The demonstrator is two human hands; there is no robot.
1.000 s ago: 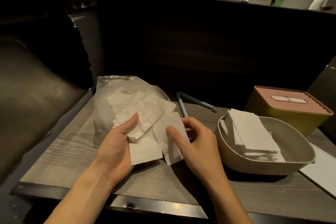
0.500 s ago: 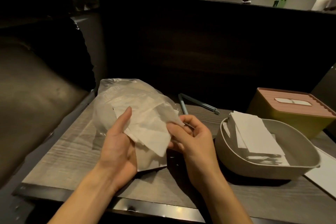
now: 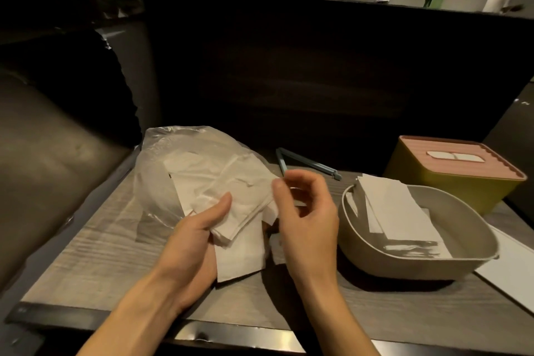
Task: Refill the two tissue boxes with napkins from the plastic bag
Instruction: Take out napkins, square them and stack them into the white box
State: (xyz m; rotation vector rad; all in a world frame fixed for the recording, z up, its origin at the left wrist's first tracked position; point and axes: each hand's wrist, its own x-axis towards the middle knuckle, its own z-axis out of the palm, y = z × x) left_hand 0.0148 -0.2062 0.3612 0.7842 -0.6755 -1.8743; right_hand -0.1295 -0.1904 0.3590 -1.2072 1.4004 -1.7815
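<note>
Left hand (image 3: 190, 243) grips napkins (image 3: 239, 211); right hand (image 3: 306, 217) loosely curled, holding nothing; grey woodgrain table (image 3: 95, 263), dark booth.

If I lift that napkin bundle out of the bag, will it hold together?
Probably not well. The napkins look thin and floppy, fanned unevenly in the left hand, so loose ones may slide out. The plastic bag looks light and crinkly, likely to drag along.

You've got a thin, clear plastic bag (image 3: 161, 173), crinkly w/ a slight sheen. Napkins (image 3: 231, 196) in your left hand (image 3: 187, 243): soft matt white paper, creased. Table (image 3: 95, 254): grey wood-grain, matt, w/ a shiny metal front edge. Open tissue box (image 3: 375, 257): smooth matt beige plastic. Closed box (image 3: 450, 182): mustard plastic, ribbed pink lid. Seat (image 3: 43, 153) looks like dark leather, dull sheen.
</note>
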